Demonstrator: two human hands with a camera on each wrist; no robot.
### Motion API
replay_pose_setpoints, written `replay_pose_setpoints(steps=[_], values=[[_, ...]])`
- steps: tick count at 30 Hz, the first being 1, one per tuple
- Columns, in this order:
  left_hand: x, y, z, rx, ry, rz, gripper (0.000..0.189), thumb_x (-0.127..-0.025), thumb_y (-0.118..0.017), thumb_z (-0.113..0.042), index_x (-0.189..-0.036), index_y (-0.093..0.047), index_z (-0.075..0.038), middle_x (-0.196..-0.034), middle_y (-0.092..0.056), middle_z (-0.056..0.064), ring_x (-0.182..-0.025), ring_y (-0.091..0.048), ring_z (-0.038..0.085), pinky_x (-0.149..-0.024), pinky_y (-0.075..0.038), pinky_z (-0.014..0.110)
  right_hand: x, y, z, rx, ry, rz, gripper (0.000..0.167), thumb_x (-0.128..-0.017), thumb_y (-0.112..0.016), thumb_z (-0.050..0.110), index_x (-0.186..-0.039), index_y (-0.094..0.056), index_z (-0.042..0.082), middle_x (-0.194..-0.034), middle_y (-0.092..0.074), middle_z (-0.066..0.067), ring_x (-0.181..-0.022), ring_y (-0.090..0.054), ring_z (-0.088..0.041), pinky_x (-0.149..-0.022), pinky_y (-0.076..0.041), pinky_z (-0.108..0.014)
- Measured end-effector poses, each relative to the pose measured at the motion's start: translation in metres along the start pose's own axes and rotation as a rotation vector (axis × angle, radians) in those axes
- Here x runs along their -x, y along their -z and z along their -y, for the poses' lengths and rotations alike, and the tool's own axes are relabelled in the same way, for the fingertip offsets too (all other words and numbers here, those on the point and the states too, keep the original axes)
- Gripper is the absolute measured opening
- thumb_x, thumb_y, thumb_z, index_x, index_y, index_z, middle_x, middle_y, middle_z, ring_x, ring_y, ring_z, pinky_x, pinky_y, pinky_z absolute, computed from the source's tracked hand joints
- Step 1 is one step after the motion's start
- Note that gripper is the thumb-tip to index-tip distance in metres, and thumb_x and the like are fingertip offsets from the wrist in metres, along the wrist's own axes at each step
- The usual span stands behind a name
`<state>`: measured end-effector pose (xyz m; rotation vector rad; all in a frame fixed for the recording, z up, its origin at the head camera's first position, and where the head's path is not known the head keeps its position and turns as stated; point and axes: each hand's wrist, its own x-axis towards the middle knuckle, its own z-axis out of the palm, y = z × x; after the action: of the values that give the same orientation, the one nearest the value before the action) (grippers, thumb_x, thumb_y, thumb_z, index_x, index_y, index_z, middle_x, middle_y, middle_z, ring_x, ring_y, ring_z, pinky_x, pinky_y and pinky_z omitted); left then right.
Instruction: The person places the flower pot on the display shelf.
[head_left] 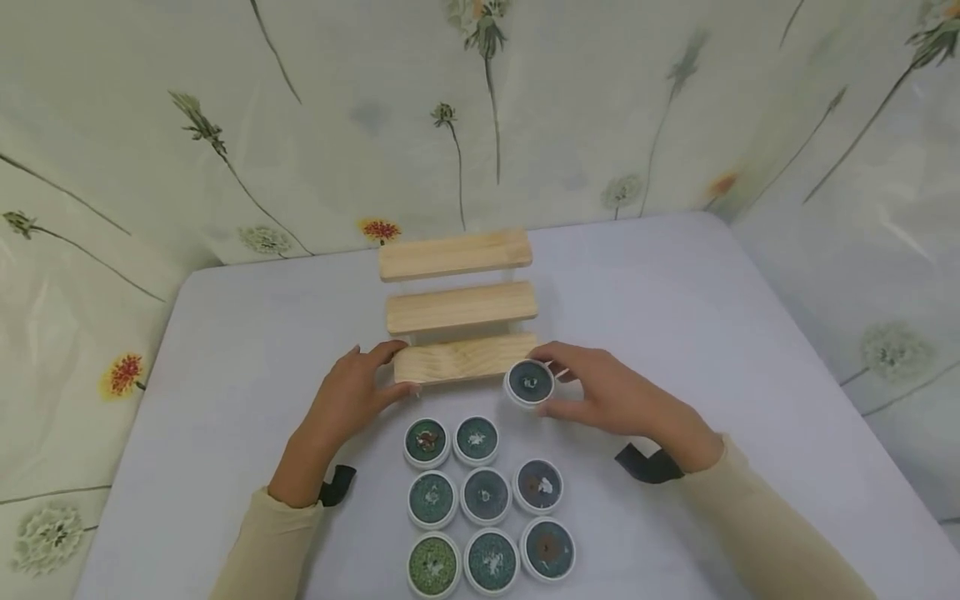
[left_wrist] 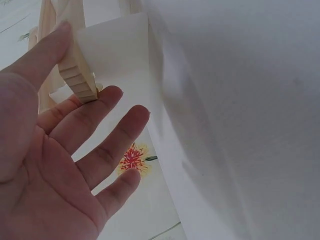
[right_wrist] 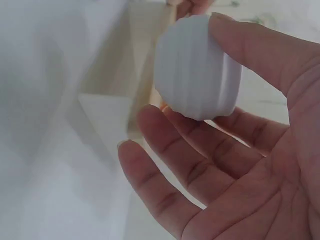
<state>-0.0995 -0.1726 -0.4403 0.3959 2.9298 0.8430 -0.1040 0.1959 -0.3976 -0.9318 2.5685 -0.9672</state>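
My right hand (head_left: 611, 390) holds a small round white pot (head_left: 530, 382) between thumb and fingers, at the right end of the lowest wooden step (head_left: 461, 360). The pot's dark green top has a pale spot in the middle. Its ribbed white side (right_wrist: 192, 70) fills the grasp in the right wrist view. My left hand (head_left: 348, 400) grips the left end of that same step, thumb at the front and fingers behind. In the left wrist view the step's end (left_wrist: 77, 75) lies between thumb and index finger, with the other fingers spread.
Two more wooden steps, a middle one (head_left: 461, 308) and a top one (head_left: 456, 255), rise behind. Several similar white pots (head_left: 485, 493) with green tops stand in rows on the white table (head_left: 675, 308) in front. A flower-patterned sheet (head_left: 555, 125) hangs behind the table.
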Motion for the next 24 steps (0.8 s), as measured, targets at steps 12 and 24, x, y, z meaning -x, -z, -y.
replay_pose_setpoints(steps=[12,24], values=[[0.003,-0.001,-0.002,0.007,-0.004,-0.025,0.071,-0.086,-0.087,-0.038,-0.146,-0.059,-0.013,-0.137,-0.067,0.013,-0.124,-0.063,0.042,-0.114,-0.036,0.062,-0.038,0.040,0.006,0.002,-0.063,-0.370,0.062,-0.091,-0.084,0.021,-0.143,-0.053,0.006,-0.130,-0.066,-0.010,-0.111,-0.066,-0.025,-0.092,-0.057,-0.048],[0.002,-0.004,0.000,0.030,0.005,-0.008,0.071,-0.088,-0.085,-0.038,-0.148,-0.057,-0.015,-0.126,-0.072,0.016,-0.115,-0.068,0.038,-0.093,-0.053,0.058,-0.089,0.059,0.006,-0.013,-0.146,-0.509,0.060,-0.096,-0.079,0.032,-0.146,-0.054,0.007,-0.131,-0.067,-0.010,-0.123,-0.061,-0.025,-0.097,-0.053,-0.046]])
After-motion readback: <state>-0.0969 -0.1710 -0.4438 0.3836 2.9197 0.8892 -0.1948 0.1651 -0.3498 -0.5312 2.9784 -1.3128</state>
